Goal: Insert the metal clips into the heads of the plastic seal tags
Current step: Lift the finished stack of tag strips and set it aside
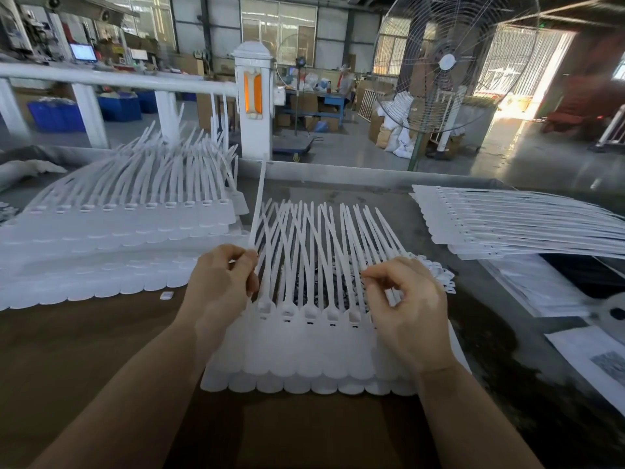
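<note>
Seal tags [314, 336] are lying stacked mid-bench, several heads already showing dark clips, while the left hand [220, 286] is pinching a strap and the right hand [406, 309], fingers curled, seems to be pinching something small.

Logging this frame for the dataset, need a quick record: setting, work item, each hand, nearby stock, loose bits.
setting: workbench in a factory hall, large fan behind
work item: stack of white seal tag strips, tails fanned away from the person
left hand: pinches one tail, lifting it upright
right hand: fingers curled over the strips' right end; a clip in them cannot be confirmed
nearby stock: big tag pile to the left, flat pile to the right
loose bits: small white piece on the bench
</note>
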`<action>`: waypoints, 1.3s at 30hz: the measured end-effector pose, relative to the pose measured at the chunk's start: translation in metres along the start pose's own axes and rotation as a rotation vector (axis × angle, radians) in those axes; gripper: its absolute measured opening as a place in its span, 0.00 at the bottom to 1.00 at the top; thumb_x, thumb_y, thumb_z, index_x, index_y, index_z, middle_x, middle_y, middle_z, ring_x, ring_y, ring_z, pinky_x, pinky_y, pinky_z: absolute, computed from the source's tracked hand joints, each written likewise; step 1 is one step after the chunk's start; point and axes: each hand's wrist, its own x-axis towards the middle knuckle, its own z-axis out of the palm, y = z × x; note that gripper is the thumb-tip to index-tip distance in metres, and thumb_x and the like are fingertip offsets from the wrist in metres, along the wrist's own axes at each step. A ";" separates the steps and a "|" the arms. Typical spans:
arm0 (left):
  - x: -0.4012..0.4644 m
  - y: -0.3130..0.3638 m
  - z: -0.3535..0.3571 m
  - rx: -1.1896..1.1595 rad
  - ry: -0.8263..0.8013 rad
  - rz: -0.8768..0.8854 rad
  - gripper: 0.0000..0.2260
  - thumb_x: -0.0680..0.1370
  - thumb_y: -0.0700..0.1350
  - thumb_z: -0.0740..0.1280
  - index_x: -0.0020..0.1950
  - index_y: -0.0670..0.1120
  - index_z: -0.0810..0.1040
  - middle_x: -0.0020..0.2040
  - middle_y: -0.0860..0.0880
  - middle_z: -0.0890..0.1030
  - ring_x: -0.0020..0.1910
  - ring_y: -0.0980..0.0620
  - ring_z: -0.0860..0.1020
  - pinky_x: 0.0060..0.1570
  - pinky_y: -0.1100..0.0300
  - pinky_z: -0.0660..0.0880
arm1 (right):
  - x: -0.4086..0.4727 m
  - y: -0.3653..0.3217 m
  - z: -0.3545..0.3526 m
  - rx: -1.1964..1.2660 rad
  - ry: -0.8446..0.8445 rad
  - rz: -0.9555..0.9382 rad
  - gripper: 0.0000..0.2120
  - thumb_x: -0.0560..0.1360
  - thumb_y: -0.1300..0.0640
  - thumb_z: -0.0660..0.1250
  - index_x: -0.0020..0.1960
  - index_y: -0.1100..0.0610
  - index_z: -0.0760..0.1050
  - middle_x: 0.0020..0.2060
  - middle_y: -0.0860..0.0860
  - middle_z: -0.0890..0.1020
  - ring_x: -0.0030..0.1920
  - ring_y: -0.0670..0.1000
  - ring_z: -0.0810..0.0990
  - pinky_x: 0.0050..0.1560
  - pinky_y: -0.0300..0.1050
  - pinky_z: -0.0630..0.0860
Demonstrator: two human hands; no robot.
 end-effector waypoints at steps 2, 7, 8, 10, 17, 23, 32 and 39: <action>-0.001 -0.002 0.000 0.116 0.025 0.031 0.09 0.81 0.47 0.59 0.45 0.46 0.75 0.33 0.51 0.78 0.30 0.55 0.74 0.34 0.59 0.72 | 0.000 0.000 0.000 0.003 -0.003 0.000 0.05 0.67 0.72 0.68 0.39 0.64 0.80 0.34 0.53 0.80 0.37 0.52 0.77 0.38 0.49 0.78; -0.001 -0.007 0.002 0.164 0.028 0.018 0.07 0.82 0.47 0.57 0.49 0.48 0.72 0.38 0.56 0.73 0.36 0.60 0.71 0.34 0.64 0.67 | 0.001 -0.001 -0.001 0.004 -0.009 -0.004 0.05 0.67 0.72 0.69 0.39 0.64 0.80 0.34 0.54 0.80 0.36 0.52 0.77 0.38 0.50 0.78; -0.001 -0.008 0.002 0.190 0.022 0.022 0.06 0.82 0.47 0.57 0.50 0.48 0.72 0.38 0.56 0.73 0.36 0.60 0.70 0.32 0.66 0.65 | 0.001 -0.001 0.000 0.003 -0.012 -0.007 0.05 0.67 0.72 0.68 0.39 0.64 0.80 0.34 0.54 0.80 0.36 0.52 0.77 0.37 0.50 0.78; 0.001 -0.010 0.001 0.237 0.012 0.033 0.07 0.82 0.47 0.57 0.50 0.48 0.72 0.38 0.56 0.72 0.36 0.61 0.70 0.31 0.67 0.64 | 0.001 -0.002 0.000 0.003 -0.016 -0.010 0.04 0.68 0.70 0.67 0.38 0.64 0.80 0.34 0.54 0.80 0.36 0.52 0.77 0.37 0.51 0.77; 0.004 -0.012 0.000 0.302 -0.011 0.032 0.11 0.82 0.47 0.57 0.53 0.42 0.75 0.46 0.45 0.76 0.40 0.48 0.75 0.42 0.55 0.71 | 0.001 -0.003 0.001 -0.011 -0.054 -0.006 0.05 0.67 0.70 0.67 0.38 0.63 0.80 0.34 0.52 0.80 0.36 0.49 0.76 0.38 0.44 0.76; 0.002 -0.013 0.001 0.286 -0.041 0.013 0.10 0.82 0.47 0.57 0.47 0.45 0.75 0.38 0.48 0.77 0.33 0.52 0.75 0.31 0.60 0.67 | -0.002 0.002 0.002 -0.098 -0.122 0.086 0.06 0.67 0.71 0.70 0.40 0.62 0.81 0.35 0.52 0.81 0.38 0.49 0.77 0.40 0.45 0.77; 0.001 -0.022 -0.002 0.291 -0.094 -0.030 0.13 0.81 0.50 0.58 0.56 0.44 0.77 0.55 0.42 0.77 0.36 0.52 0.77 0.32 0.63 0.69 | -0.002 0.001 -0.003 -0.250 -0.179 0.279 0.06 0.72 0.66 0.67 0.46 0.61 0.81 0.42 0.54 0.82 0.46 0.54 0.78 0.51 0.50 0.74; -0.004 -0.021 -0.004 0.278 -0.087 -0.063 0.13 0.80 0.50 0.59 0.48 0.42 0.78 0.54 0.41 0.76 0.39 0.51 0.77 0.37 0.60 0.70 | 0.007 0.003 -0.029 -0.568 -0.370 0.653 0.13 0.78 0.59 0.57 0.60 0.52 0.74 0.58 0.54 0.74 0.60 0.55 0.70 0.58 0.54 0.70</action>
